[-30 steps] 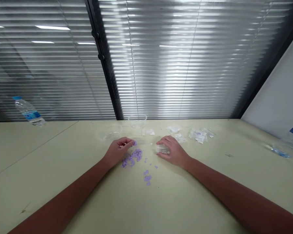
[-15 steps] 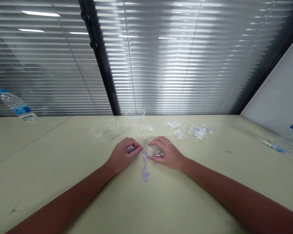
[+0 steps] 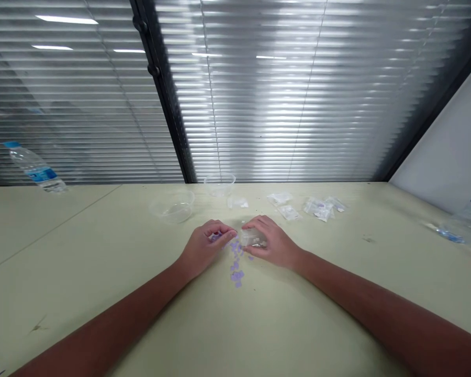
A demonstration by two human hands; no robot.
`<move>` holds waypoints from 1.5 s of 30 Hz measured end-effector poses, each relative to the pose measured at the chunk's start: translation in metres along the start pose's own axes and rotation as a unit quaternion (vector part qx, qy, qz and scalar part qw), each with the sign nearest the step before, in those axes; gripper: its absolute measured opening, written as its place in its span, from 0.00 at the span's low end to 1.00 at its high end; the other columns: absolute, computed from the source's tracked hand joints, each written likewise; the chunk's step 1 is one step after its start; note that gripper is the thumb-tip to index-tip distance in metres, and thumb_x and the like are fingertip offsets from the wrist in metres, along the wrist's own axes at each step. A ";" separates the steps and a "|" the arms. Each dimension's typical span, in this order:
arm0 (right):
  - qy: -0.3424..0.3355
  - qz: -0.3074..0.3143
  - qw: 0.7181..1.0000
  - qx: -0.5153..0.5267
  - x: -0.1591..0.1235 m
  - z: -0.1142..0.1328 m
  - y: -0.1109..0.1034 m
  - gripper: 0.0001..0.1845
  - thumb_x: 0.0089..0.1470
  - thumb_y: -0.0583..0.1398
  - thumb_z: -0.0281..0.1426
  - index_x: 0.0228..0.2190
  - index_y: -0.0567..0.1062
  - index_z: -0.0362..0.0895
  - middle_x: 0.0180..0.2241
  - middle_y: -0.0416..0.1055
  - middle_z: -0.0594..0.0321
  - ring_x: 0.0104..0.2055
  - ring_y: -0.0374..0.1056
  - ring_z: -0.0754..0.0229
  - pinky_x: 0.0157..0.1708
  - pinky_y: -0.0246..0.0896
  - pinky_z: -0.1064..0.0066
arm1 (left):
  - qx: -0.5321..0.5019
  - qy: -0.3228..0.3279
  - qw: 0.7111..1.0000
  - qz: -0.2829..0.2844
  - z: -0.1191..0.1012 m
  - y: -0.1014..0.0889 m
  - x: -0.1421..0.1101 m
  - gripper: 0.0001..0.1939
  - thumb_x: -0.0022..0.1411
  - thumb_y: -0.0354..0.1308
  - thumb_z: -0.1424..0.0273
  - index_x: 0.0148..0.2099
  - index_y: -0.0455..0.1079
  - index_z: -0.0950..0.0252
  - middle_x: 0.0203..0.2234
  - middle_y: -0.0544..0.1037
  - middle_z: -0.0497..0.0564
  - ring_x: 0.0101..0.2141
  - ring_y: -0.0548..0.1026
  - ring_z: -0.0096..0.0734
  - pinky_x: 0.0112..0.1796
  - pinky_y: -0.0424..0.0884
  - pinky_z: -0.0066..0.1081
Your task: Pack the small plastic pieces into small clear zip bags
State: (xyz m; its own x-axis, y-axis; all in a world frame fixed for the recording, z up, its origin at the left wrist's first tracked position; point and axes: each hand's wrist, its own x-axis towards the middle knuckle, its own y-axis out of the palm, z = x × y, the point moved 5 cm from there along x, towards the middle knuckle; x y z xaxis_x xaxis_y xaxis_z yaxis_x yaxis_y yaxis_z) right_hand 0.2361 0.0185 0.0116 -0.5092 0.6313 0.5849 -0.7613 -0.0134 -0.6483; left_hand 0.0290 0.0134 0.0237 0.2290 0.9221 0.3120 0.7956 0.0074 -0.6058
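Note:
My left hand (image 3: 204,246) is cupped on the pale table (image 3: 82,272), fingers curled around a few small purple pieces (image 3: 215,236). My right hand (image 3: 270,242) grips a small clear plastic container (image 3: 253,237) lying on its side. The two hands nearly meet. Between and just below them, a narrow trail of loose purple pieces (image 3: 236,264) lies on the tabletop. The container's opening is hidden by my fingers.
Farther along the table stand a clear plastic bowl (image 3: 171,207) and a clear cup (image 3: 220,185). Several small clear bags (image 3: 317,208) lie to the right of them. Plastic water bottles lie at far left (image 3: 35,167) and far right (image 3: 463,226). Window blinds run behind the table.
My left hand has slid right, closer to the container, sweeping the larger purple patch along. The right hand has barely moved since the previous frame. Fewer purple pieces show on the table.

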 end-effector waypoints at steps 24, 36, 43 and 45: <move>0.123 -0.011 0.985 0.122 -0.004 -0.001 0.002 0.23 0.57 0.69 0.41 0.52 0.74 0.53 0.51 0.74 0.60 0.53 0.72 0.53 0.52 0.69 0.60 | -0.001 0.065 0.997 0.028 -0.010 -0.005 -0.004 0.23 0.77 0.45 0.54 0.46 0.79 0.60 0.35 0.76 0.50 0.37 0.73 0.35 0.40 0.68 0.33; 0.216 -0.027 0.960 0.175 -0.006 -0.019 0.003 0.22 0.59 0.66 0.46 0.52 0.73 0.51 0.44 0.71 0.63 0.38 0.69 0.60 0.39 0.68 0.68 | 0.175 0.189 0.958 0.129 0.004 0.000 0.005 0.12 0.65 0.65 0.54 0.43 0.81 0.56 0.40 0.80 0.51 0.44 0.75 0.39 0.50 0.65 0.38; 0.216 0.001 0.963 0.161 -0.005 -0.012 0.003 0.23 0.58 0.66 0.46 0.51 0.73 0.52 0.47 0.72 0.63 0.45 0.70 0.57 0.46 0.66 0.65 | 0.190 0.219 0.951 0.111 0.003 0.002 0.005 0.07 0.68 0.64 0.64 0.37 0.79 0.58 0.35 0.81 0.48 0.40 0.75 0.35 0.47 0.65 0.36; 0.212 0.004 0.964 0.160 -0.004 -0.010 0.002 0.23 0.58 0.67 0.45 0.51 0.74 0.51 0.47 0.72 0.62 0.46 0.70 0.56 0.47 0.66 0.65 | 0.193 0.219 0.950 0.114 0.003 0.002 0.005 0.07 0.68 0.64 0.64 0.36 0.78 0.59 0.34 0.80 0.47 0.39 0.75 0.34 0.47 0.64 0.36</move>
State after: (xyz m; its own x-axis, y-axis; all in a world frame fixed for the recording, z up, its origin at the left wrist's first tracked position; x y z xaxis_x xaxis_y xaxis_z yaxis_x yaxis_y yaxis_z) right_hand 0.2403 0.0232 0.0027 -0.3575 0.8897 0.2839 -0.8775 -0.2160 -0.4282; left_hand 0.0299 0.0192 0.0219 0.6492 0.6684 0.3630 0.4512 0.0458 -0.8913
